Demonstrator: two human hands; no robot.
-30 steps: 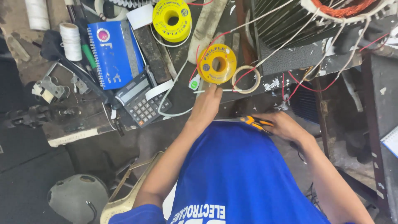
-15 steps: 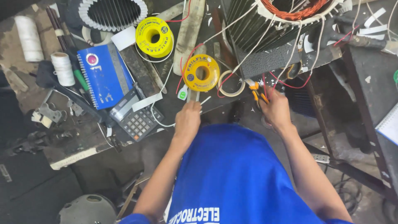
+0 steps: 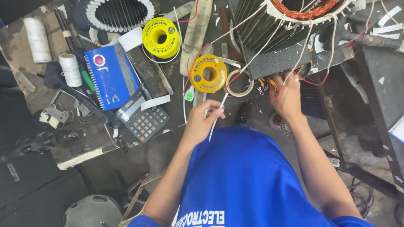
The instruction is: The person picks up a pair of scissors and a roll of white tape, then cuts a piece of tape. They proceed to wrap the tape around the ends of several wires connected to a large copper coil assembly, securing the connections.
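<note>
My left hand [image 3: 203, 121] is closed on a thin white sleeve strip [image 3: 217, 116] just below a yellow reel [image 3: 208, 73] on the cluttered bench. My right hand [image 3: 288, 96] reaches under the ribbed motor stator [image 3: 277, 31] with copper windings and grips an orange-handled tool [image 3: 267, 83] beside its red and white lead wires. A ring of pale tape [image 3: 240, 83] lies between the two hands.
A second yellow reel [image 3: 160, 37], a blue spiral notebook [image 3: 110, 75], a calculator [image 3: 143, 120], two white thread spools [image 3: 69, 69], another stator core [image 3: 122, 13] and metal scraps crowd the bench. A round grey motor cover [image 3: 92, 210] lies on the floor.
My left hand has drawn back from the yellow reel and now holds a white strip. My right hand with the orange tool has moved up and right, under the stator.
</note>
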